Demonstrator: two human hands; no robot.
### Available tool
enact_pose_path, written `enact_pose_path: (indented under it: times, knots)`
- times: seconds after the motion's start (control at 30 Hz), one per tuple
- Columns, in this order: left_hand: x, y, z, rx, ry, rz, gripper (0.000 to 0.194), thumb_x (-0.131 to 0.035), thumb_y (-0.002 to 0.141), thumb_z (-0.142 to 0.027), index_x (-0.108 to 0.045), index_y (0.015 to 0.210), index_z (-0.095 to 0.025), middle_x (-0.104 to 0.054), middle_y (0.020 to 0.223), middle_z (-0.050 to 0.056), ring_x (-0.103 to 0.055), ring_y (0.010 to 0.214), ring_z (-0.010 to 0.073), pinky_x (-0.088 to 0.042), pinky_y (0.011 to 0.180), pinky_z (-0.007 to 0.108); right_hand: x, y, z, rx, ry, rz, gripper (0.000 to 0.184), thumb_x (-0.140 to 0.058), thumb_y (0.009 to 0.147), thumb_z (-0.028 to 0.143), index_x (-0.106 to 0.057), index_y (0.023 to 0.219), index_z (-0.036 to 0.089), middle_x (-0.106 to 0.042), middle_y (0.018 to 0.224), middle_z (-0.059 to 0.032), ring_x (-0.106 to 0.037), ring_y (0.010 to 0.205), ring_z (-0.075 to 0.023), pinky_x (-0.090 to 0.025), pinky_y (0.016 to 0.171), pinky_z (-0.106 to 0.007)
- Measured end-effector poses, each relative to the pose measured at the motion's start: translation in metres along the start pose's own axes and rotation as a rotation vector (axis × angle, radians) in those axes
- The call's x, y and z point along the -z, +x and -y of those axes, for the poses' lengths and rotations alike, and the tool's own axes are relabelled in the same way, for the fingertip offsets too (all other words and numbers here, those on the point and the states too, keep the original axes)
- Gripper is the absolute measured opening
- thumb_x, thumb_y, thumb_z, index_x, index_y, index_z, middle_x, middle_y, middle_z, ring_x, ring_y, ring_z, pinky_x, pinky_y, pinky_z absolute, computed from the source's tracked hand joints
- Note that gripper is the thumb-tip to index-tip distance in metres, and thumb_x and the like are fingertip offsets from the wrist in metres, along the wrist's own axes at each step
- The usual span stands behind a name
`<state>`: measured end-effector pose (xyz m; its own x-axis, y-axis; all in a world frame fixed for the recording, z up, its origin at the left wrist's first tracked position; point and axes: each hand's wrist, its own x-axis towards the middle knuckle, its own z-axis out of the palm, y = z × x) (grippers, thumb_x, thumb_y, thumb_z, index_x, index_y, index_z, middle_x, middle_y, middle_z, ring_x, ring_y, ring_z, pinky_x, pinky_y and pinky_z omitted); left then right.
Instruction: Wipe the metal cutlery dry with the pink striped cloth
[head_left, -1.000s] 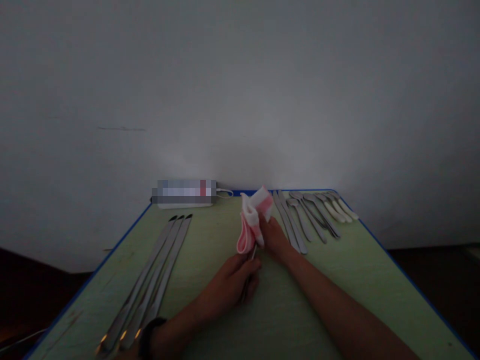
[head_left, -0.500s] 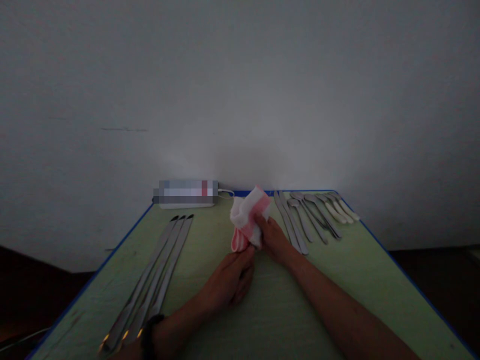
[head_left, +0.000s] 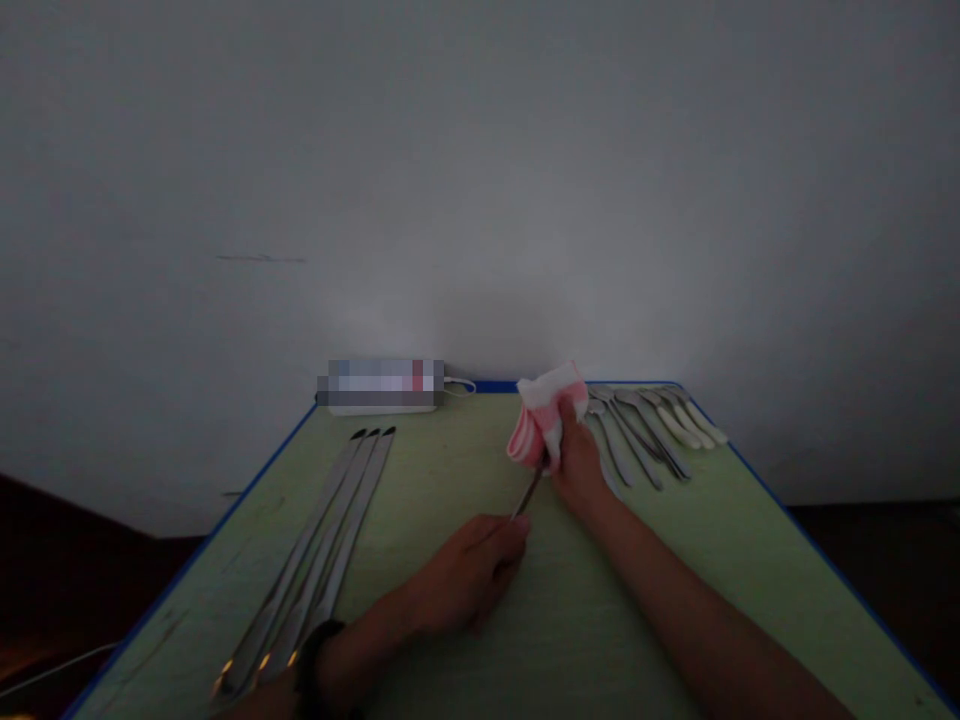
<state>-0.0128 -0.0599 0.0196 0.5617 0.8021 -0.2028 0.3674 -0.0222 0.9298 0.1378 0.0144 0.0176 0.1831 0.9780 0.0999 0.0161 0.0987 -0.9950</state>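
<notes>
My left hand [head_left: 476, 570] is closed around one end of a slim metal piece of cutlery [head_left: 529, 494] above the middle of the table. Wrapped about its other end is a pink-and-white cloth [head_left: 546, 410], so I cannot see what kind of cutlery it is. My right hand [head_left: 579, 460] grips the cloth, thumb on top, a little farther out and to the right of my left hand. Three long metal knives [head_left: 330, 540] lie side by side on the left, partly behind my left forearm.
On the right of the green table [head_left: 442, 460] lie several spoons [head_left: 611, 445] and several pieces of white-handled cutlery [head_left: 681, 425]. A blurred-out box [head_left: 382, 388] with a white cable [head_left: 461, 382] stands at the back left, near the grey wall [head_left: 480, 180].
The right hand and cloth have moved right, away from the left hand. A length of the cutlery now shows between the hands. The view has shifted slightly.
</notes>
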Motion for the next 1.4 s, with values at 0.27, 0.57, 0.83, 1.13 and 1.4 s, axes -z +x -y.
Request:
enact_pose_path:
  times: [0.27, 0.57, 0.83, 1.13, 1.4]
  knots:
    - [-0.009, 0.002, 0.006, -0.027, -0.255, 0.052, 0.037, -0.031, 0.093, -0.045, -0.049, 0.110, -0.018, -0.049, 0.061, -0.006, -0.040, 0.045, 0.0078, -0.032, 0.043, 0.018, 0.015, 0.019, 0.013, 0.012, 0.033, -0.198, 0.055, -0.038, 0.074, 0.070, -0.046, 0.056, 0.019, -0.041, 0.042, 0.0032, -0.038, 0.041, -0.0112, -0.027, 0.042, -0.026]
    - [-0.004, 0.001, 0.009, -0.025, -0.233, -0.056, 0.039, -0.032, 0.093, -0.046, -0.056, 0.087, -0.017, -0.039, 0.056, -0.007, -0.034, 0.048, 0.0081, -0.027, 0.046, 0.019, 0.024, 0.031, 0.029, 0.157, 0.094, -0.368, 0.053, -0.039, 0.076, 0.068, -0.046, 0.057, 0.019, -0.041, 0.043, 0.0043, -0.037, 0.042, -0.0107, -0.028, 0.044, -0.026]
    - [-0.005, 0.006, 0.012, -0.023, -0.375, -0.106, 0.036, -0.037, 0.091, -0.047, -0.054, 0.083, -0.017, -0.035, 0.052, -0.009, -0.028, 0.043, 0.0069, -0.024, 0.042, 0.018, -0.002, 0.002, 0.024, 0.061, -0.145, -0.340, 0.057, -0.031, 0.083, 0.064, -0.035, 0.045, 0.022, -0.036, 0.039, 0.0027, -0.033, 0.038, -0.0100, -0.021, 0.040, -0.026]
    - [-0.007, 0.013, 0.019, 0.024, -0.545, -0.191, 0.034, -0.043, 0.086, -0.051, -0.051, 0.078, -0.018, -0.032, 0.049, -0.010, -0.022, 0.038, 0.0051, -0.021, 0.036, 0.016, -0.026, -0.023, 0.009, -0.027, -0.232, -0.177, 0.057, -0.033, 0.081, 0.064, -0.041, 0.046, 0.021, -0.045, 0.042, -0.0017, -0.040, 0.043, -0.0129, -0.022, 0.041, -0.027]
    - [-0.014, 0.013, 0.007, 0.047, -0.421, -0.298, 0.039, -0.039, 0.085, -0.056, -0.047, 0.077, -0.019, -0.036, 0.053, -0.008, -0.031, 0.042, 0.0068, -0.024, 0.039, 0.019, -0.018, -0.017, 0.015, 0.056, -0.173, -0.024, 0.052, -0.041, 0.080, 0.060, -0.039, 0.045, 0.022, -0.041, 0.040, 0.0005, -0.035, 0.040, -0.0111, -0.020, 0.038, -0.026]
